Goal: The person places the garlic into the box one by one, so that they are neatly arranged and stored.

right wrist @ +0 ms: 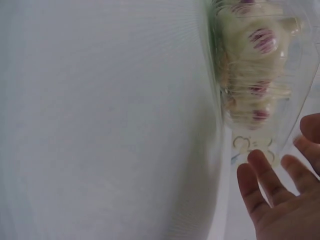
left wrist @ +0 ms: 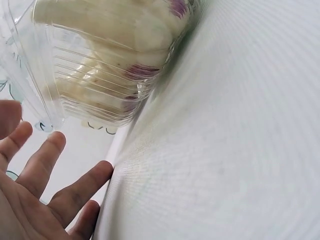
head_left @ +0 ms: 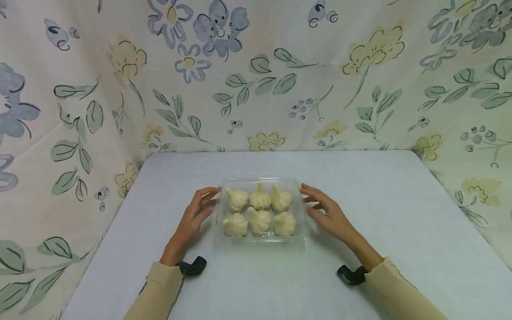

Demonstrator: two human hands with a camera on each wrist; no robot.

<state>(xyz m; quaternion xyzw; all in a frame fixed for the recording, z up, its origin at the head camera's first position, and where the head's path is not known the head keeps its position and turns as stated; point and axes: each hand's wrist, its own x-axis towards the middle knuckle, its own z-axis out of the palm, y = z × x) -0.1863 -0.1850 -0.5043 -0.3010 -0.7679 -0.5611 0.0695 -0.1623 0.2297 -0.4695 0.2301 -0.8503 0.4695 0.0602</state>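
Observation:
A lidded clear plastic container [head_left: 260, 240] sits on the white table, with several garlic bulbs [head_left: 260, 221] lying in two rows inside it. Purple streaks mark the garlic [left wrist: 142, 72] in the left wrist view. My left hand [head_left: 196, 212] is at the container's left side, fingers spread and slightly bent. On the opposite side is my right hand [head_left: 328, 214], its fingers [right wrist: 270, 175] loosely extended toward the container wall. Both hands' fingertips come very close to the container; whether they touch it I cannot tell. Neither hand grips anything.
The white table [head_left: 400, 200] has rounded far corners. Behind it and along its sides hangs a floral cloth [head_left: 256, 89]. A black wrist device [head_left: 194, 266] is on the left wrist, and another black device [head_left: 352, 274] on the right.

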